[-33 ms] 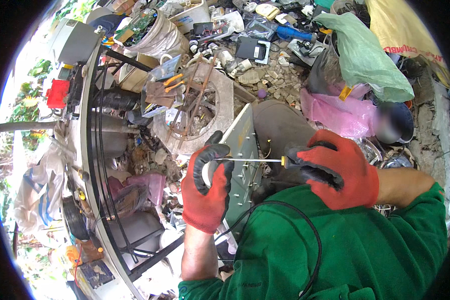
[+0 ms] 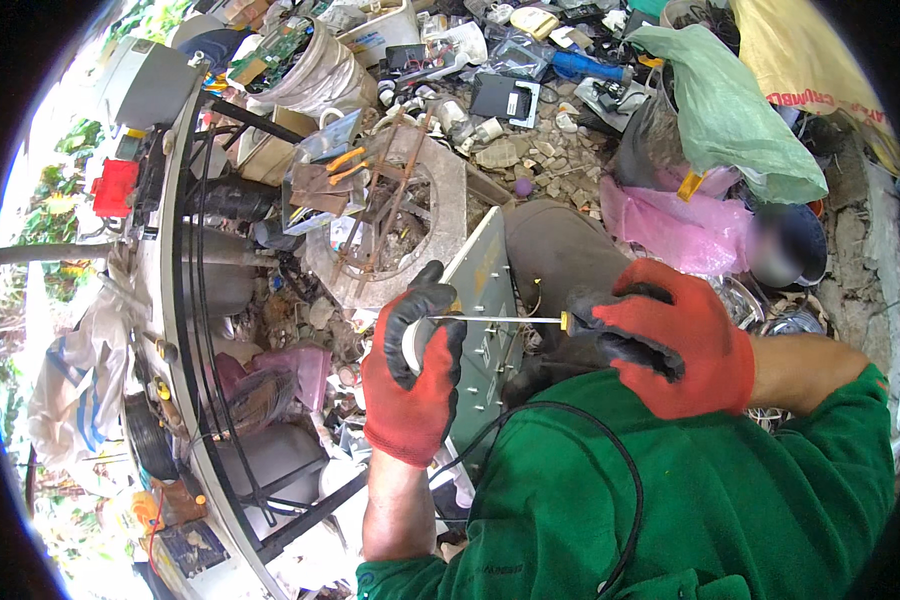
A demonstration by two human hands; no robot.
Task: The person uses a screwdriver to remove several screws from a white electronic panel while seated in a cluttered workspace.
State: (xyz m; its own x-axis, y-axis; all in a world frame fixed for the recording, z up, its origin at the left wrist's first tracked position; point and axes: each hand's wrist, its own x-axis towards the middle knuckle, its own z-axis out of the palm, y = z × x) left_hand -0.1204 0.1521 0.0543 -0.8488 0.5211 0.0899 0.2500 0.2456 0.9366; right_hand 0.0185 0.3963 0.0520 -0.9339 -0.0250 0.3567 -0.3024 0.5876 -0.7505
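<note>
**Screwdriver pressed toward a small white part**

The right hand [image 2: 675,340] wraps its fingers tight around a screwdriver [image 2: 495,320], shaft level. Its tip meets the white part [image 2: 411,345] clamped in the left hand's [image 2: 415,375] curled fingers, beside a grey metal panel [image 2: 485,320].

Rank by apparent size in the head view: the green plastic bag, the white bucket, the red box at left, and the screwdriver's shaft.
1. Green plastic bag, largest.
2. White bucket; it lies farther away near the rim, so its true size is unsure.
3. Red box.
4. Screwdriver shaft, long but very thin, least area.
</note>
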